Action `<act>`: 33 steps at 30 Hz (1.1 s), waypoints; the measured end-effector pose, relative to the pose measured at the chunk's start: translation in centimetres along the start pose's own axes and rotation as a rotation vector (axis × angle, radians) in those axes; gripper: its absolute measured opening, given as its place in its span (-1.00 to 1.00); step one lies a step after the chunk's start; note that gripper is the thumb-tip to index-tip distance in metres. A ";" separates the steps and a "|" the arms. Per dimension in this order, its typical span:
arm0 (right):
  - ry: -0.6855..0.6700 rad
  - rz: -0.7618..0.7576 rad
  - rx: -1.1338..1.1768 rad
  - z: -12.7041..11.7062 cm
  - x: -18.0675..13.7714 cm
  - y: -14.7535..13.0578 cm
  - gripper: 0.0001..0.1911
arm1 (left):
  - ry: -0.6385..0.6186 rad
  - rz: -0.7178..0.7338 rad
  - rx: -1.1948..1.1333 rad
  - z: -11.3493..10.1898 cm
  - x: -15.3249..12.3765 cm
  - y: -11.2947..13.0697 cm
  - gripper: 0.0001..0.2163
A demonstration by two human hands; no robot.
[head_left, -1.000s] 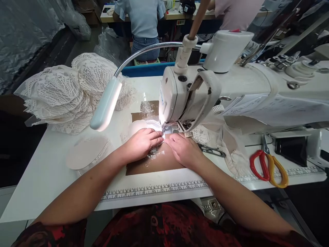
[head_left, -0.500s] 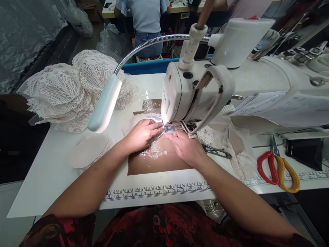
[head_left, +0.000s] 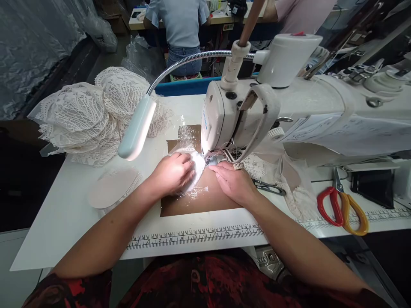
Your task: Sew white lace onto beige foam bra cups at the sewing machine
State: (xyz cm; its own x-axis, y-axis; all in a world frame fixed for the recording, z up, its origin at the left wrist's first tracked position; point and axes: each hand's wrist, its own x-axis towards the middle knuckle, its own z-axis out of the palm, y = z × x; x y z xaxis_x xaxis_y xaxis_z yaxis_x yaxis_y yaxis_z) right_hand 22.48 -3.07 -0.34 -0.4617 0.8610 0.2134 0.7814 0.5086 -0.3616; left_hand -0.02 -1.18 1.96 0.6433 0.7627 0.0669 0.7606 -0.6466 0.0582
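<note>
Beside the needle of the sewing machine (head_left: pixel 215 115), my left hand (head_left: pixel 173 173) is closed on a white lace-edged fabric piece (head_left: pixel 198 164), its fingers curled over the piece's left part. The piece reaches to the presser foot under bright light. My right hand (head_left: pixel 236 182) lies just right of the foot, thumb pointing at it and fingers bent under; what they hold is hidden. Pale lace fabric (head_left: pixel 257 167) spreads beyond my right hand. Below both hands is a brown taped sheet (head_left: pixel 199 203) on the table.
A tall stack of lace pieces (head_left: pixel 73 115) stands at the left, with beige oval pads (head_left: pixel 112 188) nearer me. A lamp (head_left: pixel 138 128) hangs over the table. Right are thread snips (head_left: pixel 269 187), red-and-yellow scissors (head_left: pixel 342 209) and a black tray (head_left: pixel 372 188). A person (head_left: pixel 181 25) sits beyond.
My left hand has drawn back leftward from the needle and its fingers have curled, showing more of the white piece. My right hand has hardly moved. The view has shifted slightly.
</note>
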 end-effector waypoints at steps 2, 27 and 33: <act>-0.014 0.006 0.006 -0.3 0.0 -0.2 -0.63 | -0.026 0.002 -0.079 -0.5 -0.5 0.6 -0.69; -0.071 -0.079 -0.059 -0.2 -0.5 -0.3 -0.71 | 0.039 0.141 -0.106 1.2 0.5 1.7 -0.62; -0.067 -0.072 -0.073 -0.2 -0.3 -0.5 -0.71 | 0.054 0.155 -0.120 1.4 0.6 1.3 -0.62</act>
State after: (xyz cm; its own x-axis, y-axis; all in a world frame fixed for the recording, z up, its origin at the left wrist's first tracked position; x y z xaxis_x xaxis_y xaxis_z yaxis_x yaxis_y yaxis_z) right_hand 22.36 -3.60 -0.04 -0.5432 0.8213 0.1744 0.7722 0.5703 -0.2801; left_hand 1.43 -1.53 0.72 0.7441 0.6538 0.1372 0.6345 -0.7559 0.1614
